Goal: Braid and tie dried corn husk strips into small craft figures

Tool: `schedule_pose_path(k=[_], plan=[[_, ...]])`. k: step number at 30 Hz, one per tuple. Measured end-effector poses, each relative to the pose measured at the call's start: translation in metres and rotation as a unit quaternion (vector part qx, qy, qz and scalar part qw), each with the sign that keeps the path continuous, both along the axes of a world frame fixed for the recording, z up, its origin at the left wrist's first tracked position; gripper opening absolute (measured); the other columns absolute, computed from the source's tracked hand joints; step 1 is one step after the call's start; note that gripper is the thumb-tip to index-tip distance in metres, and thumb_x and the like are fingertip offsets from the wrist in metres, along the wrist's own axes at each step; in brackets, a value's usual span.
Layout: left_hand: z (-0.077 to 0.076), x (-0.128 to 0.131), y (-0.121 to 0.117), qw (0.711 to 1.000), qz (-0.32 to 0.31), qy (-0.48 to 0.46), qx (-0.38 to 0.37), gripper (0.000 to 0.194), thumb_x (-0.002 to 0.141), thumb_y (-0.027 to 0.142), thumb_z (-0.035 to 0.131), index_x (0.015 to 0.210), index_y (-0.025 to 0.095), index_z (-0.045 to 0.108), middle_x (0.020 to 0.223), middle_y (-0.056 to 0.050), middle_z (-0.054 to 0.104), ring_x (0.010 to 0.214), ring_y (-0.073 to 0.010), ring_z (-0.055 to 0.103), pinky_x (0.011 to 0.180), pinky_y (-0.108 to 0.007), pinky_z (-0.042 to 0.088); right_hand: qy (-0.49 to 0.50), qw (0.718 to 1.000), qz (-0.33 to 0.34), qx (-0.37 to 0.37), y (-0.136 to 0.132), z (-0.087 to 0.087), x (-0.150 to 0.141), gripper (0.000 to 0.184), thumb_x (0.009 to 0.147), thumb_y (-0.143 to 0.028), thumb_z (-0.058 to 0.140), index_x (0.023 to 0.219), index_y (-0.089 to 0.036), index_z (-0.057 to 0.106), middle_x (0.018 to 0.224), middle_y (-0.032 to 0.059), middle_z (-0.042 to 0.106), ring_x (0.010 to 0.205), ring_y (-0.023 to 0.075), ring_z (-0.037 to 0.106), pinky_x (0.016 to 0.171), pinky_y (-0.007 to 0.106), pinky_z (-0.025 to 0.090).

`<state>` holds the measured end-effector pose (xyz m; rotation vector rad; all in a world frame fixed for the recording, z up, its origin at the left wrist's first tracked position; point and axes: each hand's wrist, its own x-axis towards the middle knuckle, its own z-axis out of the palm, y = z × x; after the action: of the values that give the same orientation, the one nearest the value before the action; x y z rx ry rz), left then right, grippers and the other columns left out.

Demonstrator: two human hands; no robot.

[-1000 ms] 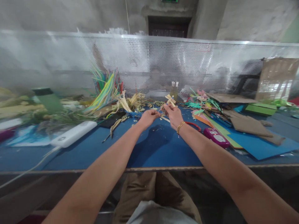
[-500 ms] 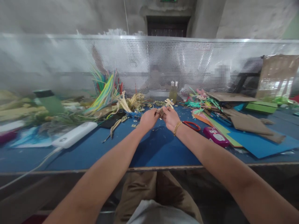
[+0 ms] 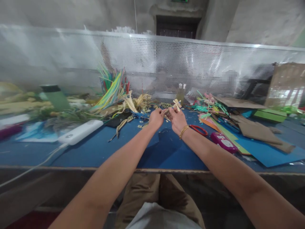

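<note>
Above the blue table (image 3: 162, 154), my left hand (image 3: 156, 119) is closed on a small bundle of brown dried plant strands (image 3: 165, 112). My right hand (image 3: 178, 121), a gold bracelet on its wrist, pinches the other end of the same strands. A pale yellow straw piece, shaped like a small flower or cross (image 3: 177, 104), shows just beyond my right fingertips; whether I hold it I cannot tell. Red-handled scissors (image 3: 199, 130) lie beside my right wrist. Scraps of dried straw (image 3: 140, 101) lie beyond my left hand.
At left lie a white power strip (image 3: 81, 132) with a cord, a black phone-like slab (image 3: 118, 120) and a green bottle (image 3: 55, 98). Coloured strips (image 3: 111, 90) stand behind. To the right are a purple device (image 3: 223, 142), blue paper (image 3: 264, 154) and cardboard (image 3: 256, 128). A perforated metal panel (image 3: 143, 57) closes the back.
The view has shifted and tilted slightly, so most things sit further right. My hands stay together on the strands; the straw piece by my right fingers now shows more upright.
</note>
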<state>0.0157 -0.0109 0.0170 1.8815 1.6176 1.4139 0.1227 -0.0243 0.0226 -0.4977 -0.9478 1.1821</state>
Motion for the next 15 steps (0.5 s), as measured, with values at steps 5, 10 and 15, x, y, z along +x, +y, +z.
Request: schedule_pose_path(k=[5, 10, 15], plan=[[0.010, 0.002, -0.015, 0.995, 0.031, 0.089, 0.009, 0.023, 0.082, 0.036, 0.049, 0.068, 0.019, 0.056, 0.064, -0.004, 0.056, 0.057, -0.0152, 0.044, 0.053, -0.026, 0.026, -0.021, 1.000, -0.016, -0.007, 0.000, 0.001, 0.000, 0.024, 0.069, -0.024, 0.067, 0.072, -0.022, 0.044, 0.067, -0.0053, 0.057, 0.064, 0.0100, 0.059, 0.065, 0.024, 0.048], [0.013, -0.011, -0.017, 0.987, 0.071, 0.147, 0.006, 0.015, 0.081, 0.026, 0.047, 0.075, 0.020, 0.059, 0.077, -0.008, 0.064, 0.070, -0.0197, 0.054, 0.057, -0.027, 0.030, -0.025, 0.999, -0.027, 0.006, -0.007, 0.008, 0.001, 0.022, 0.071, -0.024, 0.066, 0.070, -0.021, 0.045, 0.066, -0.0048, 0.059, 0.066, 0.0101, 0.060, 0.069, 0.025, 0.049], [0.012, -0.050, 0.000, 0.994, 0.045, -0.050, -0.088, 0.011, 0.072, 0.019, 0.055, 0.061, 0.019, 0.056, 0.067, -0.006, 0.060, 0.073, -0.0202, 0.055, 0.062, -0.027, 0.033, -0.046, 0.999, -0.004, 0.023, -0.014, 0.018, 0.007, 0.017, 0.078, -0.027, 0.062, 0.068, -0.020, 0.050, 0.068, -0.0016, 0.064, 0.069, 0.0100, 0.062, 0.074, 0.025, 0.050]])
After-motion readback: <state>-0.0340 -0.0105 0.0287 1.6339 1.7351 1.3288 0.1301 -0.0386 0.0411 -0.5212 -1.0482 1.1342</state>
